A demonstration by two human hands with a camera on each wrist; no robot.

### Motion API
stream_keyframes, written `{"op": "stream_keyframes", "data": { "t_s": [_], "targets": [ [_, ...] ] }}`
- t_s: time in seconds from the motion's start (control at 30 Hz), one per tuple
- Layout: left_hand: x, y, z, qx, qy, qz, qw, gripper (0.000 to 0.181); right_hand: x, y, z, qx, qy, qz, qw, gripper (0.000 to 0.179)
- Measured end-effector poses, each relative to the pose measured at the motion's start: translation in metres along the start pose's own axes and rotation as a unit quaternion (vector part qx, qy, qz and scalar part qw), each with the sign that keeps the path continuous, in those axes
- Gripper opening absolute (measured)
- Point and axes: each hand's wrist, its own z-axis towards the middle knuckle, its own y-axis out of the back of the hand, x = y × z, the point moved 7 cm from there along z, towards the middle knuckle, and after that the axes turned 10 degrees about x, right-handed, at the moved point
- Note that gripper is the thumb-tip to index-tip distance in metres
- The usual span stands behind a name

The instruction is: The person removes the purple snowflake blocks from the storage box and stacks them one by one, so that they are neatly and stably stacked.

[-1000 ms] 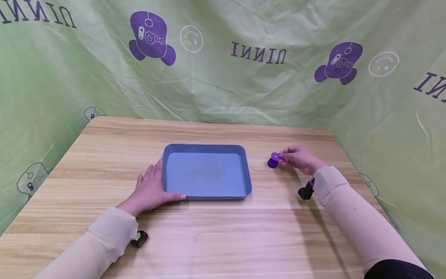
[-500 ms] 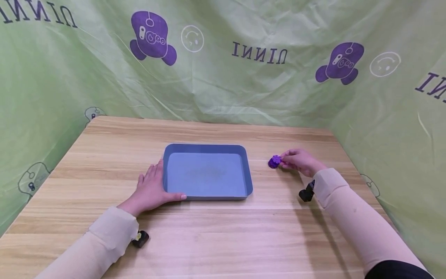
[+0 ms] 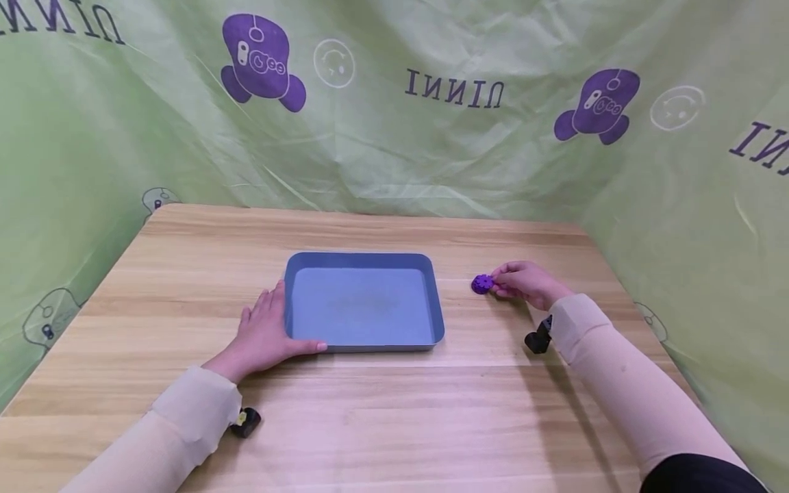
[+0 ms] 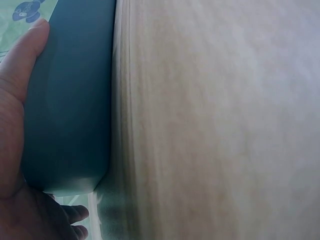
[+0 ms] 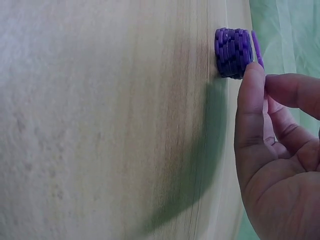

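Note:
My right hand [image 3: 524, 282] pinches a thin purple notched disc [image 5: 257, 47] between thumb and fingertip. Right against it, in the right wrist view, is a short stack of similar purple discs [image 5: 232, 54] standing on the table; whether the held disc touches the stack I cannot tell. To the left lies a shallow blue-grey rectangular tray [image 3: 364, 301] with nothing in it. My left hand [image 3: 261, 339] rests at the tray's near left corner, fingers spread along its left side and thumb along its front wall [image 4: 70, 100].
The wooden table [image 3: 382, 418] extends around the tray and stack. A green printed cloth [image 3: 370, 157] hangs behind and at both sides. Small black devices [image 3: 538, 340] are worn at both wrists.
My right hand has lowered slightly, and its disc has gone from tilted above the stack to lying almost flat over it. My left hand and the tray hold still.

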Motion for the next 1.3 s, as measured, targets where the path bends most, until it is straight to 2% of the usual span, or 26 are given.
{"op": "stream_keyframes", "data": {
  "t_s": [0.57,1.3],
  "targets": [
    [0.0028,0.0001,-0.0014,0.003,0.0,-0.009,1.0,0.147,0.0006,-0.0008,0.0011,-0.013,-0.015,-0.012,0.9997,0.028],
    [0.0002,0.0013,-0.001,-0.002,-0.003,-0.005,1.0,0.146,0.0018,-0.0031,0.0004,-0.01,-0.016,-0.018,0.9997,0.03]
  ]
}}
